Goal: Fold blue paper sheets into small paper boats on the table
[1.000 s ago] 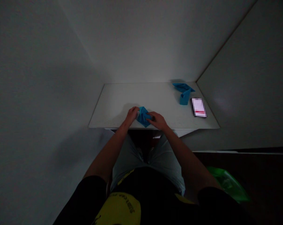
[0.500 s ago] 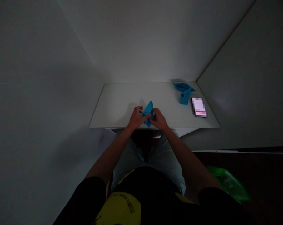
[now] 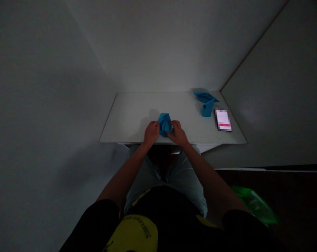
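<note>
A piece of folded blue paper (image 3: 164, 123) is held up between my two hands, over the front part of the white table. Its folds are spread, with a hollow facing me. My left hand (image 3: 151, 133) grips its left edge, fingers closed. On the right edge, my right hand (image 3: 178, 133) pinches it between thumb and fingers. The fingertips behind the paper are hidden.
At the back right lie a blue folded-paper boat (image 3: 205, 97) and another upright blue folded-paper piece (image 3: 207, 109). A phone (image 3: 223, 120) with a blurred screen rests near the right edge of the white table (image 3: 132, 108). Walls enclose the table; a green plastic bag (image 3: 255, 204) lies on the floor.
The blue paper has gone from a narrow, pointed shape to a wider, opened one. My left hand has moved from its front to its left edge, its fingers now closed.
</note>
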Tool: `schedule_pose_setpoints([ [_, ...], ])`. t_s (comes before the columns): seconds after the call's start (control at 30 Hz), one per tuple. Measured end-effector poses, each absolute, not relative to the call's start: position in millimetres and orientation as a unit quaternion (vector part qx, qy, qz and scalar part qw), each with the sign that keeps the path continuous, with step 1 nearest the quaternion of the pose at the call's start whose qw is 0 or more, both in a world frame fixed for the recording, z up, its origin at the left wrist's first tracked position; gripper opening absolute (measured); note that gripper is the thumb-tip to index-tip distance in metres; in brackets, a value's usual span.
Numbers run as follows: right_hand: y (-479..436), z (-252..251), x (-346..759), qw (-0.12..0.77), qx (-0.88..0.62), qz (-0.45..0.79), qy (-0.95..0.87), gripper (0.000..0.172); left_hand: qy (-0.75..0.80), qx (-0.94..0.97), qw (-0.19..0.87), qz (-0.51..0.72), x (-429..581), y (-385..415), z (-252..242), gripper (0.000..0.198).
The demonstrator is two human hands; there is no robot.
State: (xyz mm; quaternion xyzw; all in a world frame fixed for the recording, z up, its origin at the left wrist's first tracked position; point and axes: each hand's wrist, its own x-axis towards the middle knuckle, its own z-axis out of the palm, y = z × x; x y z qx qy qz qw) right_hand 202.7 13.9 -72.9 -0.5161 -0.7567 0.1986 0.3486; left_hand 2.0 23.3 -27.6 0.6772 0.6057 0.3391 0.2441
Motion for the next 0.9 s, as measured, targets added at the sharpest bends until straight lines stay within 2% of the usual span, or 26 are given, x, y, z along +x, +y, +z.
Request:
schedule_pose_setpoints([
  [0.2,10.7,-72.7,203.0,0.351,-0.509,0.201,-0.76,0.043,0.621,0.65,0.276,0.34,-3.0,28.6,-13.7,0.041],
  [0.3,11.0,-73.3,203.5,0.38,-0.498,0.212,-0.75,0.036,0.618,0.648,0.286,0.341,-0.3,28.5,-7.0,0.042],
  [0.53,28.3,-79.5,205.2,0.468,-0.52,0.248,-0.669,0.043,0.534,0.716,0.327,0.308,11.3,16.4,0.5,0.037],
  [0.73,29.4,-75.3,206.6,0.493,-0.539,0.314,-0.607,0.044,0.51,0.794,0.249,0.22,21.8,5.8,4.0,0.039],
  [0.9,29.4,-71.9,207.4,0.503,-0.552,0.315,-0.586,0.04,0.516,0.809,0.216,0.179,22.2,-0.2,6.6,0.038],
])
